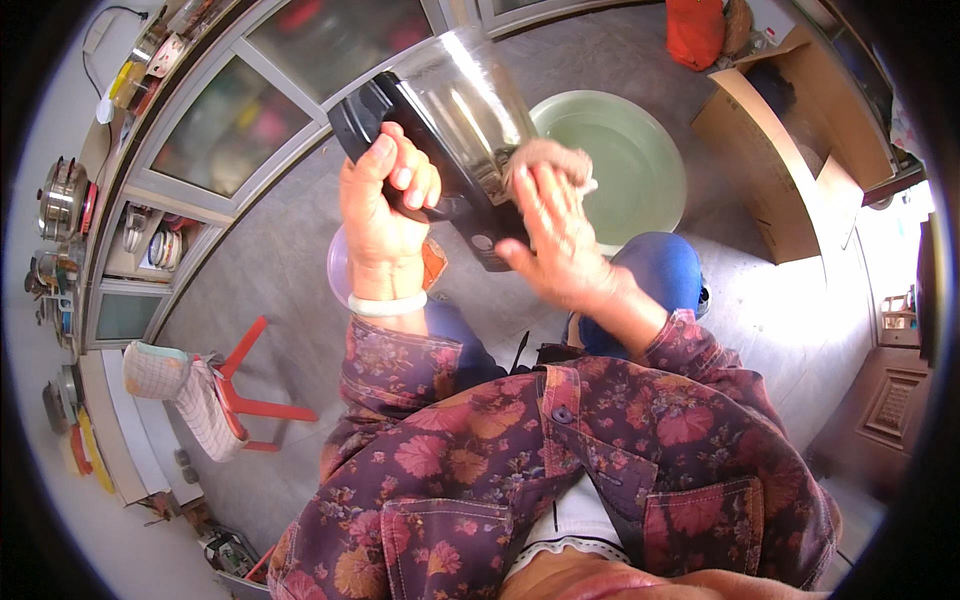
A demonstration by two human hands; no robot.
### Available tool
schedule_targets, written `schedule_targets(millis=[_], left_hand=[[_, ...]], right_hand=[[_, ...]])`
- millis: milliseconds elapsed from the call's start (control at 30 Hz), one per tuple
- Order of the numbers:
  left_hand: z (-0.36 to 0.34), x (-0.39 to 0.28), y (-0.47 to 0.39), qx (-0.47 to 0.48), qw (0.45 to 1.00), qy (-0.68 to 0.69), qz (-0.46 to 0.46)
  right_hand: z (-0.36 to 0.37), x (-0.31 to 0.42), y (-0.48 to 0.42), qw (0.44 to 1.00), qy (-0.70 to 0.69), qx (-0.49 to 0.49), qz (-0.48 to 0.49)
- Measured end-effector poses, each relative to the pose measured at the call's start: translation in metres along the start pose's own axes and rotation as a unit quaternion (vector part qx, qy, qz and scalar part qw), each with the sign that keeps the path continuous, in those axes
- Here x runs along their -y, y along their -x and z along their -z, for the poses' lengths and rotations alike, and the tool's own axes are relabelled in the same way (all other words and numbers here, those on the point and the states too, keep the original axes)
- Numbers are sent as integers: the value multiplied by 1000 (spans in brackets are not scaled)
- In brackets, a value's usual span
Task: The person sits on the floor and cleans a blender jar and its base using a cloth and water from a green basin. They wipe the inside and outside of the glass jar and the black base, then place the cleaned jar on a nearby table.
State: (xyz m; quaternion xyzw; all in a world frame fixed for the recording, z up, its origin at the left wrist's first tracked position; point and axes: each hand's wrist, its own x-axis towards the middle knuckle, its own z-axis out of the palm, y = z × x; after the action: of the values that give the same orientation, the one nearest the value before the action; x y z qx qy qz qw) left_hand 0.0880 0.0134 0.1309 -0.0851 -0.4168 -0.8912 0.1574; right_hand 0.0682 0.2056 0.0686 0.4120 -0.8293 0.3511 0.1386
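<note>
My left hand (pixel 394 187) is closed around the black handle of a transparent blender jar (pixel 472 97). The jar is tilted, its open-looking end up and its black base (pixel 495 240) towards me. My right hand (pixel 562 240) presses a brown cloth (pixel 562 157) on the jar's side, just above that base. The cloth is bunched under the fingers, so part of it is hidden. Beyond the jar, a pale green basin (pixel 637 187) with water in it stands on the floor, partly covered by the jar and my right hand.
A lilac basin (pixel 338 266) shows behind my left wrist. To the left stand a red stool (pixel 255 405) with cloth on it and a cabinet (pixel 232 124) with glass doors. An open cardboard box (pixel 757 165) and a red bag (pixel 694 34) are at the right.
</note>
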Motion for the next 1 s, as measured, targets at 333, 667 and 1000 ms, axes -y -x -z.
schedule_targets(millis=[333, 667, 1000], left_hand=[[0, -2, -3, 19, 1000, -13, 14], [-5, 7, -4, -8, 999, -29, 31], [-6, 16, -4, -24, 997, -24, 70]], right_hand=[[1, -19, -107, 976, -36, -145, 160], [0, -30, -55, 983, -3, 32, 182], [-4, -38, 3, 983, 3, 44, 177]])
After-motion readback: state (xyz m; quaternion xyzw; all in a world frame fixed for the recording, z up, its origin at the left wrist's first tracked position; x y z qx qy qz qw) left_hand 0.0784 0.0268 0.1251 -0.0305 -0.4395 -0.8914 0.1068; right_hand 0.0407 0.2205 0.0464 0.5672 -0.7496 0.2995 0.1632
